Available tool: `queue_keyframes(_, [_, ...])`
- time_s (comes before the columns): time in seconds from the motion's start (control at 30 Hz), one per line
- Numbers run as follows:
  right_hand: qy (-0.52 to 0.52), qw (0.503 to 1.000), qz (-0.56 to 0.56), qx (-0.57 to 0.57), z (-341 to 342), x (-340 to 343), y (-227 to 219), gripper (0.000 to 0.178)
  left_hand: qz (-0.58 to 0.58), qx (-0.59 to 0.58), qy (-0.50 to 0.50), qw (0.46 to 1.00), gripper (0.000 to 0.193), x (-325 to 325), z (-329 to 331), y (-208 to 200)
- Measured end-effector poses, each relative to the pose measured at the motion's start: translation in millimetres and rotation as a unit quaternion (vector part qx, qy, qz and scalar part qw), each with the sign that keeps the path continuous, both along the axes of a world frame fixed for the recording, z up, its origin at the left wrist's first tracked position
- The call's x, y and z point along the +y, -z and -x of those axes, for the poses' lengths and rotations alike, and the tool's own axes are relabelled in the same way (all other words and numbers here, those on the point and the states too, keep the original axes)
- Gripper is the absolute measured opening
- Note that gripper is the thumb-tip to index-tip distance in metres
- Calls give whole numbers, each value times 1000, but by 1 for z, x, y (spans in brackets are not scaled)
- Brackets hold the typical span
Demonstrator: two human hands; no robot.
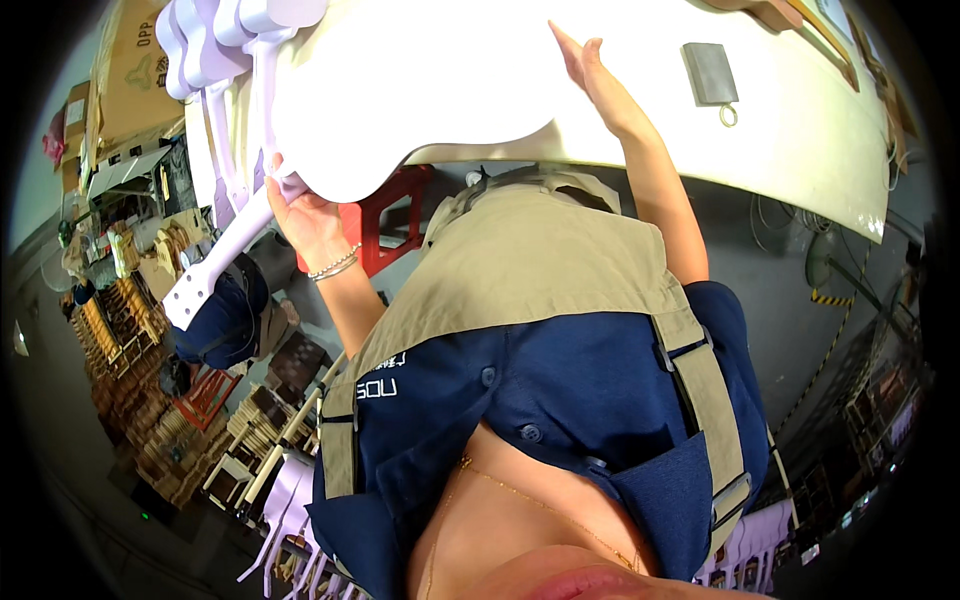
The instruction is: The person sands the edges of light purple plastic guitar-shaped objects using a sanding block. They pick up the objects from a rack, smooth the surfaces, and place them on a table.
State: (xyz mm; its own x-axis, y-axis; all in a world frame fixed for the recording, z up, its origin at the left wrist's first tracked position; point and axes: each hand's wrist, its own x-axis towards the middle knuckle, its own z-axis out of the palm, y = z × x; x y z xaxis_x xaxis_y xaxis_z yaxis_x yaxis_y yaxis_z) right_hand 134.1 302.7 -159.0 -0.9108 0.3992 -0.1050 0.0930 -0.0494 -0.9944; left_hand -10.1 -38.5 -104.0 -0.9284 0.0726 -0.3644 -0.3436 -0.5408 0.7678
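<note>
Left hand [308,222] is closed around the neck of one pale guitar [400,80], close to where it joins the body; the guitar lies on one white table [800,150], its lilac head jutting past the edge. Right hand [595,78], empty and flat with the thumb apart, is just beside the guitar's right end; glare hides whether they touch. Left of the guitar, at least three lilac guitars [210,45] hang close together, necks down, crowding that side; beyond them stands a cardboard box [130,90]. One red stool [395,215] sits below the guitar's near edge, partly covered by it. Well right of the guitar lie one grey block [710,73] and, at its corner, one ring [728,117]. Between the guitar and the person's chest bulges one khaki apron [530,260].
</note>
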Motion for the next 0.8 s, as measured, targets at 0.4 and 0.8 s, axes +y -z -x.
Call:
queue_keyframes(0.4, [-4, 989, 147, 29, -23, -23, 20, 42, -21, 336, 94, 937, 45, 65, 0, -79])
queue_keyframes(0.8, [126, 981, 109, -103, 5, -9, 0, 54, 61, 103, 157, 980, 57, 62, 3, -44])
